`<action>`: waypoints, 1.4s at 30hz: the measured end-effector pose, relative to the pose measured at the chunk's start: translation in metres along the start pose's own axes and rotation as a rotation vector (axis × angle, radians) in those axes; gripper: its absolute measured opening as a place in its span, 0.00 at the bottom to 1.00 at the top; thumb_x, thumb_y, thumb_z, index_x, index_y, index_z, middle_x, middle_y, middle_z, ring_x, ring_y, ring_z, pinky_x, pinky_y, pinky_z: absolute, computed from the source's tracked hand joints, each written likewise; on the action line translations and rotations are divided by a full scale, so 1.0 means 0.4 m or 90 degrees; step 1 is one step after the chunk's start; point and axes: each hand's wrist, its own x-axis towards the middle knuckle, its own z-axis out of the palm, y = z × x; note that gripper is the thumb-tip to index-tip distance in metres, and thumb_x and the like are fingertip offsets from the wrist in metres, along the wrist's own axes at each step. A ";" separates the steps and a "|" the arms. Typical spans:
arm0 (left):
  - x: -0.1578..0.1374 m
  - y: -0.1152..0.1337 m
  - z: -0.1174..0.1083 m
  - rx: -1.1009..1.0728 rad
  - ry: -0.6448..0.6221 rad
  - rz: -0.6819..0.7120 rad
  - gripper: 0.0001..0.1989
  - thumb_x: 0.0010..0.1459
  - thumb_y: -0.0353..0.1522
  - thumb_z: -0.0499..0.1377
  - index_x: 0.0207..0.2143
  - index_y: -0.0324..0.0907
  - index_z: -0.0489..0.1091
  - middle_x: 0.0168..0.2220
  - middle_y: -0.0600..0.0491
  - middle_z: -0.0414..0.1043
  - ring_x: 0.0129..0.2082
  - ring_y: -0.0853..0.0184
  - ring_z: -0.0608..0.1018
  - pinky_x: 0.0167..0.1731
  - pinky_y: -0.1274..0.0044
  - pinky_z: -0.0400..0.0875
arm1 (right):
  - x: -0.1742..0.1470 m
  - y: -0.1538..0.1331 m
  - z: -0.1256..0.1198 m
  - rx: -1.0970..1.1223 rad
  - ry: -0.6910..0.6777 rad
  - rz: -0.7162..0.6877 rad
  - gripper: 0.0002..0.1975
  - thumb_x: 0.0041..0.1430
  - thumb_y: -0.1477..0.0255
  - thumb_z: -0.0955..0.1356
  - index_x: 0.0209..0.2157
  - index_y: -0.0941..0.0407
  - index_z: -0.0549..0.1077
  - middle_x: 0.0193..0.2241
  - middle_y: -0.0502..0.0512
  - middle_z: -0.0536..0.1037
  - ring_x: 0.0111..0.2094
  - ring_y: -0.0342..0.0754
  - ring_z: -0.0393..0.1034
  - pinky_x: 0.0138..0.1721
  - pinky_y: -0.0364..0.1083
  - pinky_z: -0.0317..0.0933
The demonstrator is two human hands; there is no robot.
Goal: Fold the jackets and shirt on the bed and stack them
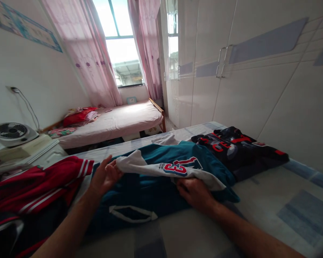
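A teal shirt (148,190) with white sleeves and red-and-white lettering lies spread on the bed. One white sleeve (150,170), printed with numbers, stretches across the shirt between my hands. My left hand (107,175) is closed on the end of this sleeve. Farther along it, my right hand (195,191) grips the sleeve from below, its fingertips partly hidden by cloth. Beside the shirt on the right lies a black shirt (239,150) with red letters. To the left is a red jacket (54,182) with white stripes.
Checked bedding (280,200) covers the near bed. White wardrobes (247,82) line the right side. A second bed (123,120) with a red cloth pile (79,116) stands under the window. At left, a fan (13,132) sits on a cabinet.
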 end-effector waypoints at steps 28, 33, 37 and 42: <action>-0.036 0.065 0.009 1.115 -0.152 0.613 0.10 0.58 0.36 0.51 0.36 0.42 0.69 0.38 0.49 0.70 0.37 0.63 0.72 0.40 0.70 0.66 | -0.003 0.012 0.015 -0.074 0.015 -0.022 0.10 0.60 0.70 0.61 0.33 0.55 0.73 0.32 0.53 0.78 0.34 0.48 0.73 0.37 0.45 0.62; -0.124 -0.012 -0.090 1.073 -0.147 0.789 0.08 0.59 0.34 0.53 0.35 0.40 0.69 0.50 0.46 0.68 0.50 0.60 0.69 0.51 0.66 0.63 | -0.026 -0.007 0.002 -0.132 -0.019 -0.050 0.11 0.59 0.73 0.62 0.39 0.56 0.73 0.37 0.56 0.78 0.37 0.50 0.72 0.40 0.47 0.63; -0.163 -0.040 -0.126 1.110 -0.235 0.766 0.09 0.56 0.29 0.55 0.39 0.42 0.70 0.59 0.49 0.60 0.60 0.59 0.61 0.60 0.61 0.50 | -0.080 -0.058 -0.045 -0.141 -0.060 -0.119 0.10 0.58 0.76 0.62 0.39 0.56 0.73 0.39 0.55 0.76 0.39 0.48 0.71 0.42 0.45 0.63; -0.176 -0.010 -0.154 1.171 -0.232 0.763 0.17 0.52 0.22 0.55 0.44 0.44 0.69 0.64 0.50 0.52 0.62 0.59 0.57 0.59 0.63 0.53 | -0.135 -0.082 -0.115 -0.214 0.119 -0.204 0.12 0.60 0.75 0.61 0.45 0.55 0.69 0.43 0.56 0.74 0.46 0.48 0.67 0.48 0.47 0.58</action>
